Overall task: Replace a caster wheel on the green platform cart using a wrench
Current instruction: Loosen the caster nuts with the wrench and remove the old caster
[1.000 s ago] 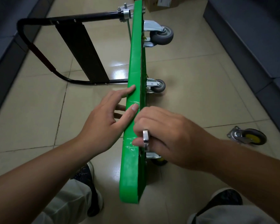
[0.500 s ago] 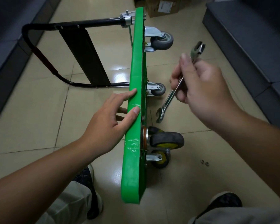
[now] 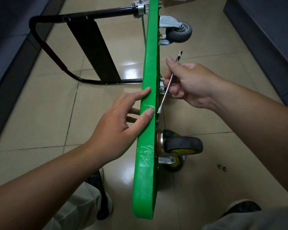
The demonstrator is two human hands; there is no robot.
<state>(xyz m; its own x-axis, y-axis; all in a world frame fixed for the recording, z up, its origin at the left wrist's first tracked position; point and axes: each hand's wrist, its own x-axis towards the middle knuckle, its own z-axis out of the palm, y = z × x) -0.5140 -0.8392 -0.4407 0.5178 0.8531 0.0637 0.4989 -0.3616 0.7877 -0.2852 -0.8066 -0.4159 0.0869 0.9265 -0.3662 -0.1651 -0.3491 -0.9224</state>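
On the tiled floor [image 3: 40, 130], seen from the head camera, the green platform cart [image 3: 147, 130] is tipped up on its side so its deck stands on edge and runs from near to far through the middle of the shot. Its black folding handle [image 3: 83, 47] lies flat on the floor off to the left.

Left hand [image 3: 118, 128] is pressed against the cart's upper edge, fingers spread and mostly straight, index and thumb lying on the green rim, the other fingers on the left face. Not really gripping anything, just bracing it.

Right hand [image 3: 189, 83] is on the right side of the deck, fingers curled tight around a thin silver wrench [image 3: 166, 90]. The wrench slants from its far end sticking out above the thumb down to its near end, which sits right at the deck's underside just beside the left thumb. Can't tell if it's actually on a bolt, the edge hides that.

Wheels all stick out to the right: a grey caster [image 3: 178, 32] at the far end, and near the middle a black caster with yellow hub [image 3: 183, 145], with another yellow-hubbed one [image 3: 173, 163] just below it. Two small nuts [image 3: 221, 167] are lying loose on the floor a bit right of those. A cardboard box [image 3: 178, 0] peeks in at the far edge, and dark shoes [image 3: 98, 188] show at the near bottom.
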